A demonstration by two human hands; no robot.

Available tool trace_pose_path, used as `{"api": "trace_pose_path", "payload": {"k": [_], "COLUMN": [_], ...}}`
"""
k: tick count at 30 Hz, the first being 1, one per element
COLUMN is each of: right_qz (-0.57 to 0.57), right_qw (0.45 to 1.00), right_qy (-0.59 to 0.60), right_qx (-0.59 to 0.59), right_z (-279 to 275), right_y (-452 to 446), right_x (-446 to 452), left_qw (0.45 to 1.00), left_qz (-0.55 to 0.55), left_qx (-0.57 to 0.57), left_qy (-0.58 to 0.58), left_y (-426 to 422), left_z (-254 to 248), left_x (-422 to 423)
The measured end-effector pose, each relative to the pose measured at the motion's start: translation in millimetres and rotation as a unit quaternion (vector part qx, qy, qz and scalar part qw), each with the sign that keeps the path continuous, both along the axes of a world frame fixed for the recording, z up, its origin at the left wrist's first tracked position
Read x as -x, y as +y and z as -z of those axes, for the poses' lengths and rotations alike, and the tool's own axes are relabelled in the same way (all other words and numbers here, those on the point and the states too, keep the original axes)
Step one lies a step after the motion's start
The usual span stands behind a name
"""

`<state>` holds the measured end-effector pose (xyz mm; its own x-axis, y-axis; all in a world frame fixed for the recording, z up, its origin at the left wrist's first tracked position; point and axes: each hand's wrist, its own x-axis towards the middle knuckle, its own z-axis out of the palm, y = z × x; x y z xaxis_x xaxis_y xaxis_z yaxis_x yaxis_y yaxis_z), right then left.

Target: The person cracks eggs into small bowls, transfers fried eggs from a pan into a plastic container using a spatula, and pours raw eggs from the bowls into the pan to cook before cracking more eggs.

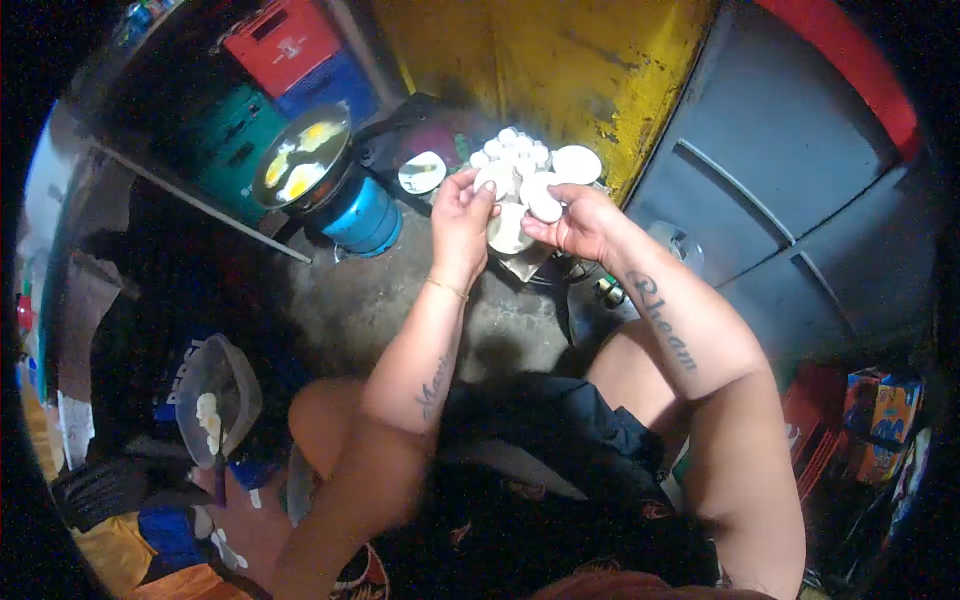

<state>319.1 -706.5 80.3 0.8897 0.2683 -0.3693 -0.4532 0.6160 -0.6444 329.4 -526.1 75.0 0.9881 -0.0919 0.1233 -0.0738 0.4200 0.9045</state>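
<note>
My left hand (463, 222) is closed, its thumb over a white egg (497, 177). My right hand (583, 222) grips another white egg (541, 197); overlapping white shapes there make it hard to tell if it is one egg or two. Just below both hands sits a small white bowl (508, 230). Behind the fingers, several white eggs (515, 147) are piled up. Close by on the right is a round white dish (577, 163). To the left, a frying pan (318, 150) holds several frying eggs with yellow yolks.
The pan rests over a blue gas canister (365, 215). Near it lies a white plate (422, 172) with something dark on it. Stacked crates (280, 45) stand at the back left. A grey cabinet (760, 130) is on the right, a clear plastic container (240, 385) at lower left.
</note>
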Motion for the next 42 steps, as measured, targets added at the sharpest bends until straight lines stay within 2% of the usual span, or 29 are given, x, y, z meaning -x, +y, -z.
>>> {"api": "trace_pose_path", "payload": {"k": [2,3,4,6,9,11,14,15,19,22,24,26,29,32,35,38,42], "right_qz": [0.014,-0.013,-0.011,-0.006,-0.009,-0.041,-0.114,-0.128,-0.134,-0.132,-0.115,-0.113,-0.129,-0.130,-0.143,-0.153,-0.123], "right_qw": [1.000,1.000,1.000,0.999,0.999,0.997,0.947,0.925,0.875,0.858,0.830,0.787,0.705,0.642,0.579,0.554,0.555], "right_qy": [0.009,0.014,0.017,0.015,0.022,0.019,-0.043,-0.101,-0.156,-0.179,-0.217,-0.258,-0.291,-0.277,-0.281,-0.275,-0.251], "right_qx": [0.024,0.008,0.018,0.034,0.044,0.062,0.298,0.343,0.438,0.463,0.500,0.549,0.634,0.703,0.752,0.771,0.784], "right_z": [1.5,6.0,7.6,-3.1,-2.7,-15.7,-33.1,-22.5,-2.9,16.4,36.6,54.7,65.6,42.2,42.4,44.4,46.0], "right_y": [5.8,6.0,7.7,14.7,8.7,9.4,13.1,12.9,8.5,-0.1,-4.0,-7.4,-6.5,6.5,14.2,16.2,21.2], "right_x": [2.0,-0.7,-0.2,3.3,-9.9,-13.0,-26.2,-34.2,-48.3,-53.0,-58.8,-69.3,-70.8,-50.4,-41.9,-37.8,-28.3], "left_qw": [0.993,0.983,0.982,0.988,0.988,0.983,0.974,0.971,0.972,0.973,0.947,0.903,0.836,0.783,0.777,0.759,0.740], "left_qz": [-0.034,-0.014,0.016,0.006,0.076,0.109,0.162,0.172,0.170,0.173,0.150,0.096,0.045,0.025,0.029,0.030,0.036], "left_qx": [-0.026,-0.060,-0.122,-0.150,0.039,0.051,0.051,0.040,0.023,-0.138,-0.283,-0.409,-0.509,-0.567,-0.571,-0.576,-0.600], "left_qy": [-0.110,-0.173,-0.142,-0.038,0.128,0.140,0.152,0.160,0.161,0.063,-0.011,-0.087,-0.198,-0.256,-0.263,-0.303,-0.302], "left_y": [-3.3,-4.4,-1.8,3.1,12.7,20.0,27.2,27.5,20.9,14.2,13.3,9.6,6.2,4.1,2.2,0.7,-1.0], "left_z": [-4.6,3.9,7.0,11.3,19.4,27.0,27.6,27.9,33.6,39.3,39.9,43.4,71.6,78.2,78.1,86.1,86.3], "left_x": [8.2,3.9,6.0,2.6,-12.5,-22.6,-35.2,-37.5,-40.7,-42.5,-42.8,-44.0,-53.4,-51.4,-43.8,-44.7,-38.1]}}
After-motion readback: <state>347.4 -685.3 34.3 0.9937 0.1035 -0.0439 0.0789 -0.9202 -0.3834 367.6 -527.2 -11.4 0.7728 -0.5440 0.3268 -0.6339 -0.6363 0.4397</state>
